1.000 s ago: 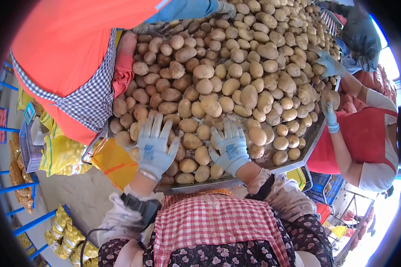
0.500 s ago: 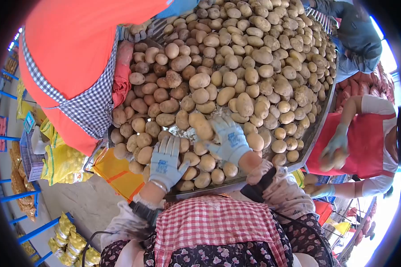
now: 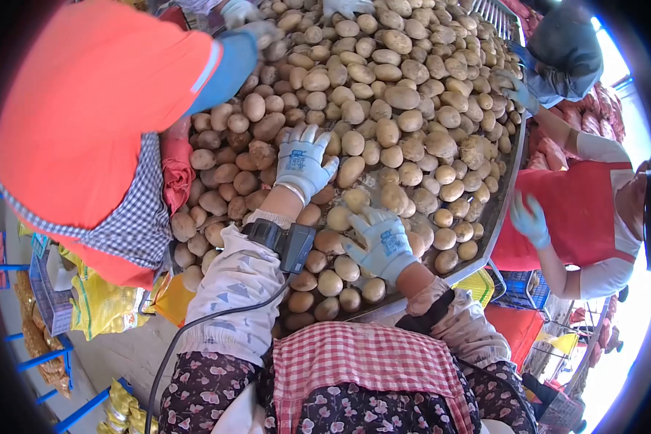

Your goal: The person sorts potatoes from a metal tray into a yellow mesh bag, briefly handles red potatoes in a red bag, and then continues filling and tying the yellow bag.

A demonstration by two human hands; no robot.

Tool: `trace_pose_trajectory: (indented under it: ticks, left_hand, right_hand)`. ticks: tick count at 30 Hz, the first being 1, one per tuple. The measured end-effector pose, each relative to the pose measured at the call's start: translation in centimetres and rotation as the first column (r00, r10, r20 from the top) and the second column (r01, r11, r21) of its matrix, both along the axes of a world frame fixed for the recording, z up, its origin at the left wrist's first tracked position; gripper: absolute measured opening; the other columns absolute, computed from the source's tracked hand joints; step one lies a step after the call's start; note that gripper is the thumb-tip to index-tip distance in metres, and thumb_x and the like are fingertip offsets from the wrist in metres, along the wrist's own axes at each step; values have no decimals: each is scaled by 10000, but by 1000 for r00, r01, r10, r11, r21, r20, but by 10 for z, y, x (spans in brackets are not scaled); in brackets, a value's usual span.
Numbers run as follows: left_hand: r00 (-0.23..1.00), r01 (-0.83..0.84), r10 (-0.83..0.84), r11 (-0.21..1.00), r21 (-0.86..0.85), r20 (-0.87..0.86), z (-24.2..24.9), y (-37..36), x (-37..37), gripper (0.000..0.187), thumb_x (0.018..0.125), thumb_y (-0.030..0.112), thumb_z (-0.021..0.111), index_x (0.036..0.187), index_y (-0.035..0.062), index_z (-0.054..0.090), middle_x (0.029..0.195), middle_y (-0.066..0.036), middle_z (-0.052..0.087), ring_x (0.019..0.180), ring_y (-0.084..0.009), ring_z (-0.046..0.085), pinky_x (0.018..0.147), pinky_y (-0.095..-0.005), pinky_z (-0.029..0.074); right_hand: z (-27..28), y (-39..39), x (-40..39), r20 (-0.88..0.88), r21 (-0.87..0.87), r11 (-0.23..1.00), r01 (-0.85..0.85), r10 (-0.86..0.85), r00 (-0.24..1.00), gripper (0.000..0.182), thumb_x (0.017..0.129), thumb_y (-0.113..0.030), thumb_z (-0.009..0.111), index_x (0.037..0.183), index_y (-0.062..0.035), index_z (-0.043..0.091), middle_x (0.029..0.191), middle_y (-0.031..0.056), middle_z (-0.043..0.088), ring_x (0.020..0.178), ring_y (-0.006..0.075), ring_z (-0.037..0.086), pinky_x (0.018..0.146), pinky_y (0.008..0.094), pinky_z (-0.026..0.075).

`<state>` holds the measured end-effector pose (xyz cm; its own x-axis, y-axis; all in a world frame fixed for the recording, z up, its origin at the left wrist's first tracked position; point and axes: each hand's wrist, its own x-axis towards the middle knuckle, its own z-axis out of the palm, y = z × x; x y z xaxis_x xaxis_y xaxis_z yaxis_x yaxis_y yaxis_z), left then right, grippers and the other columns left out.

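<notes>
A wide heap of potatoes (image 3: 401, 98) fills the metal-edged table (image 3: 510, 173) in front of me. My left hand (image 3: 302, 165), in a pale blue glove, lies stretched over the darker potatoes on the left, thumb apart; its palm side is hidden. Lower right, my right hand (image 3: 382, 242), gloved alike, has its fingers spread among the potatoes. Its fingertips are at a light potato (image 3: 338, 218), and I see no potato lifted. Several loose potatoes (image 3: 330, 283) lie between my right hand and the near table edge.
A person in an orange top (image 3: 101, 137) leans in at left, a blue-sleeved arm over the heap. A person in a red apron (image 3: 557, 210) stands at right, another in dark clothes (image 3: 568, 61) beyond. Yellow mesh sacks (image 3: 108, 296) and a blue crate (image 3: 521, 288) stand beside the table.
My left hand has moved up and right, farther onto the heap. My right hand stays nearly in place, slightly lower. The orange-topped person's arm now reaches over the potatoes.
</notes>
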<state>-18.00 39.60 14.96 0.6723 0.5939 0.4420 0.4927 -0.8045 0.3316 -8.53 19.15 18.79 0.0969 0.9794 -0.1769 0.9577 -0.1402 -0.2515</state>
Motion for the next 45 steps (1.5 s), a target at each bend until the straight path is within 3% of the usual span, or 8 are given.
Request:
trace_pose_trajectory:
  ticks: [19,21,27,30,33,36,40,45]
  left_hand:
    - [750,60,-142,987,-148,-646,12,28,65,458,759,236,693,1163,93,530,1139,-110,569,1069,-293,562,869,-423,463]
    - [861,65,-206,951,-301,-466,17,20,48,444,732,224,723,1114,92,540,1129,-121,564,1053,-314,574,847,-420,483]
    - [706,707,-580,612,-354,407,36,-54,23,606,763,207,708,1303,54,479,1315,-186,499,1191,-355,494,1016,-432,398]
    - [967,248,-251,966,-69,-44,40,-4,22,548,810,309,638,1284,74,495,1313,-192,493,1212,-381,456,1020,-461,362]
    - [985,135,-100,956,262,-143,-16,27,5,469,800,327,638,1202,95,567,1202,-179,552,1114,-375,511,963,-465,390]
    - [850,164,-241,966,-199,-469,-9,17,14,380,811,321,639,1118,98,604,1102,-163,605,1043,-347,567,915,-448,429]
    - [849,307,-419,887,-344,-321,25,16,24,346,806,316,650,1064,88,617,1000,-157,633,959,-328,598,842,-445,464]
    - [971,52,-7,982,181,-238,16,87,49,294,771,290,677,1011,125,641,1054,-111,586,995,-296,575,791,-411,479]
  right_hand:
    - [-17,-20,35,-554,185,937,296,-149,819,366,913,-271,561,1208,-56,586,1207,170,603,1138,336,557,982,413,431]
    - [-21,-29,39,-930,-144,739,658,-328,165,381,932,-300,568,1225,-57,585,1179,133,627,1125,279,573,981,391,431]
    - [9,-7,37,-870,-235,740,631,130,-476,467,973,-262,494,1390,-64,420,1375,119,473,1202,244,506,887,362,491]
    - [-18,-15,58,-669,-443,763,471,69,-740,287,897,-214,604,1146,-75,570,1102,107,624,1030,278,585,898,419,509]
    - [-47,-34,52,-974,-221,687,693,-120,-192,266,925,-175,532,1151,-37,549,1067,108,604,897,245,615,761,373,525]
    - [-38,-39,56,-767,-499,652,571,-25,-641,247,906,-171,529,1102,-23,560,1008,114,612,858,259,612,721,374,526]
    - [-36,-34,60,-710,-517,708,482,-41,-703,296,923,-248,499,1079,-5,565,917,137,637,765,265,609,682,364,519]
    - [-25,-33,54,-695,-614,606,506,-112,-710,324,944,-285,485,1097,-12,568,923,141,646,731,245,612,642,358,521]
